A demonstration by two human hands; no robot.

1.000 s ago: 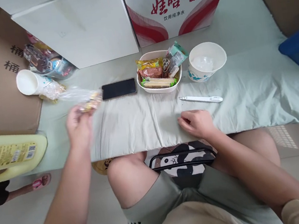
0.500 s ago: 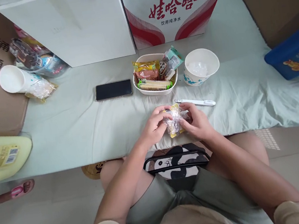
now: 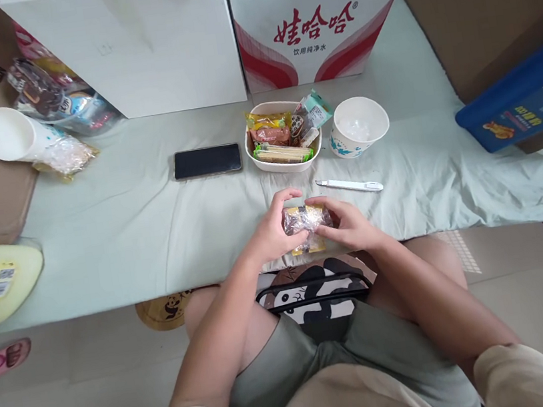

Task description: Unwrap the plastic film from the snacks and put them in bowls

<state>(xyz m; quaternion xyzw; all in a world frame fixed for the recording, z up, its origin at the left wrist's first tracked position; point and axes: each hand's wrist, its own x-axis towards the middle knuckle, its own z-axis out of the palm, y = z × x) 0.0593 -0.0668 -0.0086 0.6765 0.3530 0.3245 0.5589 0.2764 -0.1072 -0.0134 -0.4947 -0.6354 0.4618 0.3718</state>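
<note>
A small packet in crinkled clear plastic with gold-yellow ends [image 3: 306,223] lies at the front edge of the cloth-covered table, between my two hands. My left hand [image 3: 278,229] grips its left side, thumb along the lower part and index finger raised off it. From the right, my right hand [image 3: 347,221] holds it with the thumb on top and fingers at the far edge. What is inside the wrapping I cannot make out. Just beyond my right hand lies a white utility knife [image 3: 350,185].
A white bowl [image 3: 288,166] of wrapped snacks stands beyond my hands, beside a paper cup [image 3: 358,127] with clear plastic in it. Left of the bowl is a phone [image 3: 208,162]. White cartons [image 3: 312,29] stand behind; a yellow jug [image 3: 2,282] and blue container [image 3: 519,94] flank the table.
The packet has been turned squarer and flatter between my hands. My left index finger has lifted away from it. The view has shifted slightly.
</note>
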